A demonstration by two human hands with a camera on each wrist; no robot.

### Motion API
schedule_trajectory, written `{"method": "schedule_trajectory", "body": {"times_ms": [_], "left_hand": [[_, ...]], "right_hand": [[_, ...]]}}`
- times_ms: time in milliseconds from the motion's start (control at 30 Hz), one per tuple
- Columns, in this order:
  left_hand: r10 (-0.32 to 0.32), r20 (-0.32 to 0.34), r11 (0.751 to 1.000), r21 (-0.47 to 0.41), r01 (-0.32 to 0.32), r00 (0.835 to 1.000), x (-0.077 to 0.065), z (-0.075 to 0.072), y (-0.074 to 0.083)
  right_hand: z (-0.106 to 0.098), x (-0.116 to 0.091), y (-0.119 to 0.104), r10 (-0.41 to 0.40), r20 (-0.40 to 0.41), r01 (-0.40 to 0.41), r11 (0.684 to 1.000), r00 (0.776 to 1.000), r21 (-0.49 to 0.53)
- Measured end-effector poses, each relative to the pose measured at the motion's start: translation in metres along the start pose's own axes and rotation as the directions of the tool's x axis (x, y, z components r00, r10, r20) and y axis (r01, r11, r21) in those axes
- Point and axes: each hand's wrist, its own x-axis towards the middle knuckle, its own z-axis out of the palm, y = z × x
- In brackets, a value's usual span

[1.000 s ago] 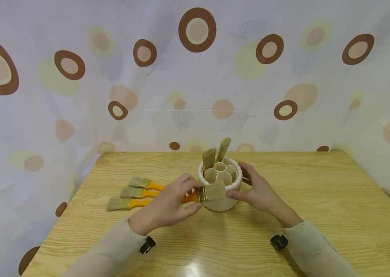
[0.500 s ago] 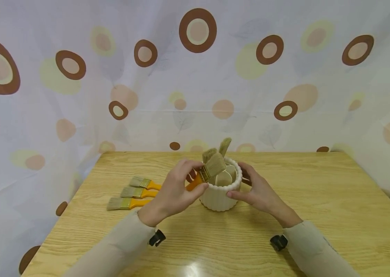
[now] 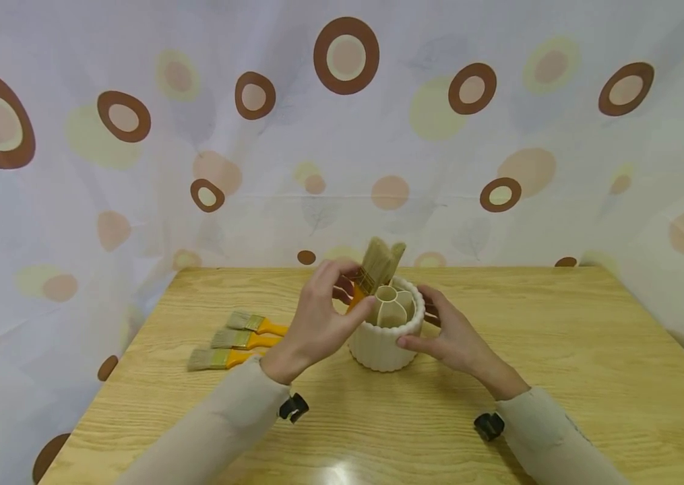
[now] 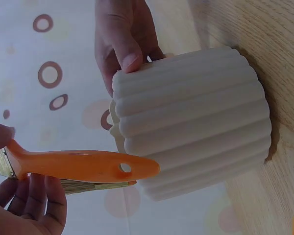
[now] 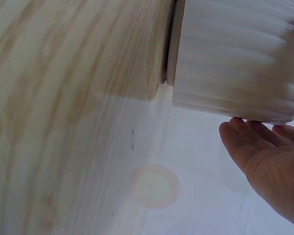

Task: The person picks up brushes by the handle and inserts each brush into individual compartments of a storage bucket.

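Note:
My left hand [image 3: 323, 323] pinches a flat paintbrush [image 4: 88, 164] between thumb and fingers near its metal band. Its pale bristles point up, and the orange handle slants down by the left rim of a round, cream, ribbed brush holder [image 3: 383, 349]. In the left wrist view the handle's tip overlaps the holder's wall. My right hand [image 3: 453, 335] grips the holder's right side, thumb in front, fingers behind. Divided compartments surround a central tube [image 3: 387, 294] inside the holder. Another brush [image 3: 399, 250] stands at the back of it, partly hidden by the held one.
Three more paintbrushes lie side by side on the wooden table [image 3: 530, 323] at the left: a far one [image 3: 247, 319], a middle one [image 3: 235, 337] and a near one [image 3: 211, 358]. Behind the table hangs a patterned cloth [image 3: 342, 148].
My left hand has raised the paintbrush from lying level before the holder to bristles-up at its left rim, moving up and right. The right hand keeps its grip on the holder.

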Motion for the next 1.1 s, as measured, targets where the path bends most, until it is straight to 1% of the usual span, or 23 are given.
{"method": "schedule_trajectory", "body": {"times_ms": [200, 333, 533, 567, 633, 733, 800, 867, 900, 1033, 1100], "left_hand": [[-0.029, -0.071, 0.999, -0.047, 0.026, 0.997, 0.007, 0.005, 0.004], [-0.053, -0.123, 0.996, -0.084, 0.043, 0.991, 0.012, 0.006, 0.003], [-0.107, -0.169, 0.990, -0.111, 0.089, 0.980, 0.017, 0.007, 0.006], [-0.114, -0.175, 0.989, -0.115, 0.095, 0.978, 0.018, 0.007, 0.008], [-0.122, -0.184, 0.987, -0.126, 0.100, 0.975, 0.020, 0.005, 0.017], [-0.121, -0.198, 0.986, -0.140, 0.094, 0.973, 0.024, 0.001, 0.030], [-0.121, -0.208, 0.985, -0.144, 0.092, 0.971, 0.025, -0.001, 0.036], [-0.127, -0.213, 0.985, -0.143, 0.098, 0.969, 0.027, 0.000, 0.035], [-0.134, -0.214, 0.985, -0.139, 0.106, 0.968, 0.027, 0.001, 0.032], [-0.156, -0.206, 0.983, -0.129, 0.132, 0.966, 0.025, 0.009, 0.012], [-0.159, -0.207, 0.983, -0.126, 0.135, 0.965, 0.023, 0.013, 0.004]], "right_hand": [[-0.001, 0.001, 0.002, -0.003, -0.002, 0.003, 1.000, 1.000, -0.002], [-0.001, 0.001, 0.000, 0.001, 0.000, -0.001, 1.000, 1.000, -0.001], [-0.002, 0.000, -0.002, 0.012, 0.009, -0.012, 1.000, 1.000, 0.003], [-0.002, 0.000, -0.002, 0.014, 0.009, -0.014, 1.000, 1.000, 0.004], [-0.003, 0.000, -0.002, 0.018, 0.007, -0.018, 1.000, 1.000, 0.004], [-0.003, 0.000, -0.002, 0.019, 0.009, -0.019, 1.000, 1.000, 0.007], [-0.003, 0.001, -0.002, 0.019, 0.012, -0.019, 1.000, 1.000, 0.006], [-0.003, 0.001, -0.001, 0.018, 0.015, -0.018, 1.000, 1.000, 0.002], [-0.003, 0.001, -0.001, 0.018, 0.016, -0.018, 1.000, 1.000, 0.004], [-0.003, 0.001, 0.000, 0.014, 0.018, -0.014, 1.000, 1.000, 0.004], [-0.003, 0.001, -0.001, 0.015, 0.019, -0.015, 1.000, 1.000, 0.008]]}}
